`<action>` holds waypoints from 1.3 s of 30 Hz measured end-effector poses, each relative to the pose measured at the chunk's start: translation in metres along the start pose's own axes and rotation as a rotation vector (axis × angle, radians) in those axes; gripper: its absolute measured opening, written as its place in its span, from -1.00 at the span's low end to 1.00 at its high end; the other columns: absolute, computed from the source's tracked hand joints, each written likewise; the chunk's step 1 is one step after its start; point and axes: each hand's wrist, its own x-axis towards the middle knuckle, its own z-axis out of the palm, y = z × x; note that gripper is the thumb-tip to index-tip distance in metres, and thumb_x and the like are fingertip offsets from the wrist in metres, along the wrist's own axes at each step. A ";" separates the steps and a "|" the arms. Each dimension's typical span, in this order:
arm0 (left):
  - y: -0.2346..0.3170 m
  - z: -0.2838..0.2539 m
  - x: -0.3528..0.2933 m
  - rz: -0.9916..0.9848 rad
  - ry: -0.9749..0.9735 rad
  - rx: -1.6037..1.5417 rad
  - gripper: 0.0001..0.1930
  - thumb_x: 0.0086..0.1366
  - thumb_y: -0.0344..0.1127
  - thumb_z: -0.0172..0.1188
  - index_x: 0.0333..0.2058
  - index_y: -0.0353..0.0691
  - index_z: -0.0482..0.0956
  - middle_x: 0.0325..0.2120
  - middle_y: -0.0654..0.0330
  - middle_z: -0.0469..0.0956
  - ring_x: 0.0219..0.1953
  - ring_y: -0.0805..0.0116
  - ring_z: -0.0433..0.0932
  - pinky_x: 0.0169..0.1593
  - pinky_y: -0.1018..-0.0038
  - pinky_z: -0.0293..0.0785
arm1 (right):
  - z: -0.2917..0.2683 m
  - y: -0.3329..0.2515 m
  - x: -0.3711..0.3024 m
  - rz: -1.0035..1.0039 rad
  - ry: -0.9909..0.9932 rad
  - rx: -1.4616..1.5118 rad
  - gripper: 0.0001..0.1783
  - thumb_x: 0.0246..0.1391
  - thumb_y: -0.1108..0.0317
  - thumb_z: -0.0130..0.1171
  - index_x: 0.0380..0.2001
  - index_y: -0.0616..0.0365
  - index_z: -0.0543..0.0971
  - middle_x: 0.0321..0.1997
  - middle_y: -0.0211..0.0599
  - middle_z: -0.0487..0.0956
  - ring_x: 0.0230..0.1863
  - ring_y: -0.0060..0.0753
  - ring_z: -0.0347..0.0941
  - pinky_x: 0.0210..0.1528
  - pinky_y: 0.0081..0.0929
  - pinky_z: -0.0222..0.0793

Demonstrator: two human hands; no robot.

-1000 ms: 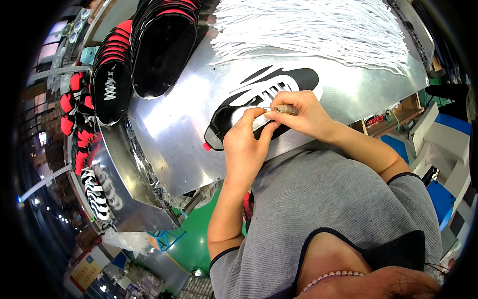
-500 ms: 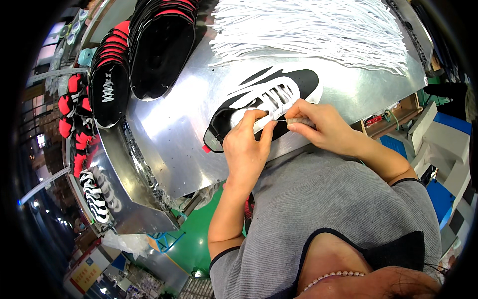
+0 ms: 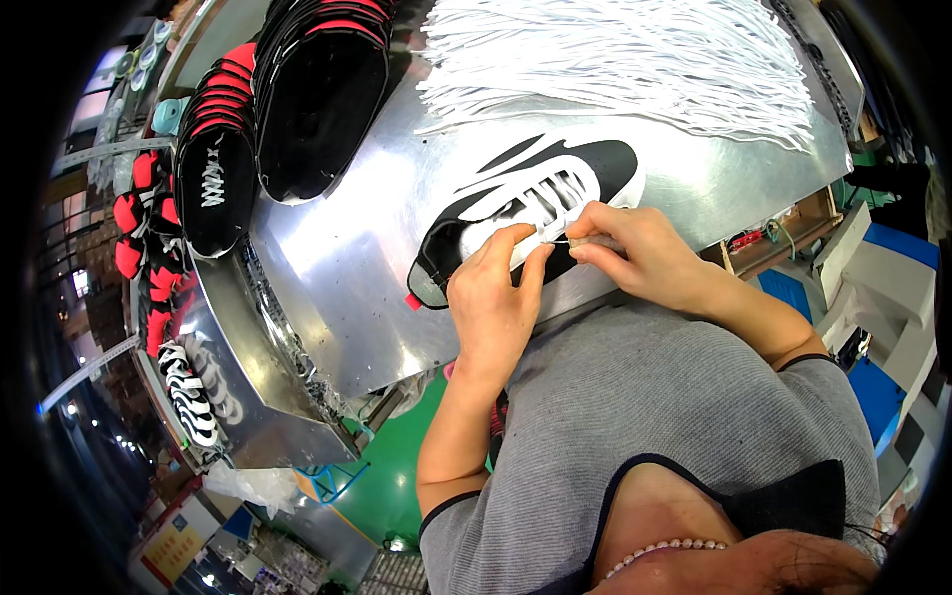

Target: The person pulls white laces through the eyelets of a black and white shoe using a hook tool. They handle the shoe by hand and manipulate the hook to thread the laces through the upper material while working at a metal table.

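A black-and-white sneaker upper (image 3: 615, 164) lies on the metal tabletop, its toe pointing to the upper right. White straps cross its lacing opening, and a small red tab shows at the heel. My left hand (image 3: 496, 297) is at the upper's near edge, thumb and forefinger pinching there. Opposite it, my right hand (image 3: 650, 256) is closed around a slim tool, mostly hidden by the fingers. A thin pale shaft or strand (image 3: 559, 242) spans the small gap between both sets of fingertips; which of the two it is, I cannot make out.
A broad bundle of white laces (image 3: 615, 69) covers the table's far side. Stacked black-and-red shoe parts (image 3: 322, 109) stand at the far left, beside another stack (image 3: 213, 183). Beyond the table's left edge, a lower metal surface (image 3: 283, 431) holds striped black-and-white pieces (image 3: 186, 397).
The upper has shifted very slightly. My right fingers have closed further over the slim tool, whose greyish handle showed more before. Both hands stay in nearly the same place.
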 end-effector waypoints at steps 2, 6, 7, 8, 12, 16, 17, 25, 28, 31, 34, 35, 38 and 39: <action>0.002 -0.001 -0.001 -0.022 -0.029 -0.005 -0.80 0.14 -0.39 0.35 -0.27 -0.27 0.57 -0.51 0.07 0.60 -0.52 0.09 0.58 -0.42 0.31 0.46 | 0.000 -0.004 0.000 0.034 -0.006 -0.007 -0.83 0.16 0.36 0.19 -0.24 0.19 0.47 -0.43 -0.15 0.61 -0.40 -0.07 0.58 -0.37 -0.29 0.43; -0.001 0.001 0.000 0.069 0.017 0.061 -0.81 0.16 -0.45 0.30 -0.23 -0.30 0.56 -0.49 0.07 0.59 -0.50 0.11 0.57 -0.41 0.30 0.45 | 0.012 -0.001 0.006 -0.037 0.045 -0.126 -0.84 0.16 0.37 0.18 -0.25 0.18 0.46 -0.46 -0.15 0.59 -0.44 -0.02 0.54 -0.40 -0.24 0.40; 0.000 0.001 -0.003 0.052 0.001 0.076 -0.81 0.16 -0.46 0.29 -0.23 -0.31 0.56 -0.49 0.07 0.59 -0.50 0.11 0.57 -0.41 0.30 0.45 | 0.014 -0.001 0.006 -0.031 0.045 -0.123 -0.85 0.16 0.38 0.18 -0.25 0.18 0.46 -0.47 -0.14 0.58 -0.44 -0.01 0.53 -0.40 -0.23 0.40; 0.002 0.000 -0.005 0.038 -0.013 0.097 -0.81 0.17 -0.47 0.28 -0.22 -0.31 0.56 -0.49 0.07 0.58 -0.49 0.11 0.57 -0.41 0.30 0.45 | 0.015 -0.001 0.008 -0.030 0.047 -0.117 -0.85 0.16 0.38 0.17 -0.25 0.18 0.46 -0.47 -0.14 0.58 -0.45 0.00 0.52 -0.40 -0.22 0.39; 0.006 -0.001 -0.003 -0.057 -0.032 0.080 -0.79 0.17 -0.45 0.30 -0.20 -0.29 0.58 -0.40 0.05 0.63 -0.40 0.11 0.62 -0.32 0.36 0.48 | 0.008 0.001 0.011 0.017 -0.020 -0.074 -0.85 0.15 0.38 0.18 -0.26 0.19 0.47 -0.44 -0.14 0.59 -0.43 -0.02 0.53 -0.38 -0.23 0.40; 0.005 -0.001 0.002 -0.114 -0.038 0.022 -0.80 0.17 -0.45 0.31 -0.21 -0.28 0.59 -0.36 0.05 0.65 -0.35 0.15 0.64 -0.26 0.41 0.50 | 0.000 -0.004 0.012 0.015 -0.008 -0.046 -0.84 0.15 0.39 0.19 -0.27 0.21 0.47 -0.42 -0.13 0.59 -0.41 -0.02 0.53 -0.37 -0.23 0.40; 0.005 0.000 0.002 -0.092 -0.024 0.013 -0.81 0.17 -0.44 0.31 -0.22 -0.27 0.59 -0.39 0.07 0.63 -0.39 0.14 0.62 -0.30 0.39 0.48 | 0.000 -0.004 0.011 -0.002 0.003 -0.041 -0.84 0.15 0.39 0.19 -0.28 0.21 0.47 -0.42 -0.13 0.59 -0.41 -0.02 0.53 -0.37 -0.24 0.40; 0.005 0.000 0.001 -0.121 -0.050 -0.003 -0.80 0.16 -0.46 0.31 -0.21 -0.27 0.59 -0.37 0.07 0.64 -0.36 0.18 0.64 -0.27 0.41 0.49 | 0.000 -0.001 0.006 0.001 -0.003 -0.070 -0.83 0.16 0.39 0.17 -0.26 0.21 0.43 -0.41 -0.12 0.58 -0.38 0.00 0.53 -0.37 -0.24 0.40; 0.007 0.001 -0.001 -0.010 -0.071 0.046 -0.80 0.16 -0.47 0.29 -0.20 -0.28 0.59 -0.37 0.05 0.64 -0.37 0.11 0.63 -0.27 0.37 0.50 | 0.011 0.000 0.009 -0.040 0.039 -0.111 -0.84 0.16 0.41 0.14 -0.26 0.22 0.40 -0.43 -0.09 0.57 -0.38 0.00 0.53 -0.39 -0.23 0.39; 0.007 0.009 -0.004 0.108 -0.031 0.105 -0.78 0.17 -0.49 0.25 -0.18 -0.29 0.57 -0.48 0.05 0.56 -0.47 0.08 0.57 -0.39 0.28 0.45 | 0.018 -0.005 0.016 0.009 0.006 -0.094 -0.84 0.17 0.43 0.16 -0.28 0.22 0.40 -0.44 -0.01 0.55 -0.40 0.06 0.51 -0.37 -0.23 0.39; 0.012 0.005 -0.004 0.026 -0.078 0.130 -0.78 0.18 -0.48 0.24 -0.16 -0.25 0.58 -0.45 0.05 0.59 -0.48 0.08 0.57 -0.39 0.30 0.46 | 0.011 0.000 0.019 0.052 -0.068 -0.137 -0.84 0.17 0.43 0.15 -0.26 0.25 0.42 -0.45 -0.03 0.57 -0.41 0.01 0.54 -0.37 -0.28 0.41; 0.011 0.003 -0.006 0.013 -0.079 0.070 -0.77 0.18 -0.47 0.24 -0.16 -0.24 0.58 -0.43 0.06 0.60 -0.48 0.08 0.58 -0.39 0.31 0.46 | 0.003 -0.002 0.015 0.062 -0.088 -0.112 -0.85 0.18 0.40 0.15 -0.26 0.23 0.43 -0.47 -0.07 0.58 -0.41 -0.02 0.55 -0.37 -0.27 0.40; 0.006 0.001 -0.007 0.022 -0.072 -0.088 -0.76 0.18 -0.46 0.25 -0.14 -0.18 0.59 -0.39 0.04 0.64 -0.50 0.07 0.59 -0.41 0.34 0.47 | -0.027 -0.013 0.003 0.188 -0.145 -0.004 -0.84 0.18 0.33 0.15 -0.25 0.18 0.49 -0.49 -0.21 0.60 -0.43 -0.20 0.58 -0.38 -0.34 0.41; 0.007 0.000 -0.006 -0.017 -0.130 -0.118 -0.76 0.19 -0.45 0.26 -0.13 -0.22 0.59 -0.37 0.03 0.65 -0.44 0.11 0.62 -0.34 0.37 0.49 | -0.028 -0.013 0.004 0.151 -0.083 0.020 -0.83 0.18 0.33 0.16 -0.24 0.19 0.49 -0.48 -0.21 0.60 -0.43 -0.22 0.57 -0.37 -0.36 0.41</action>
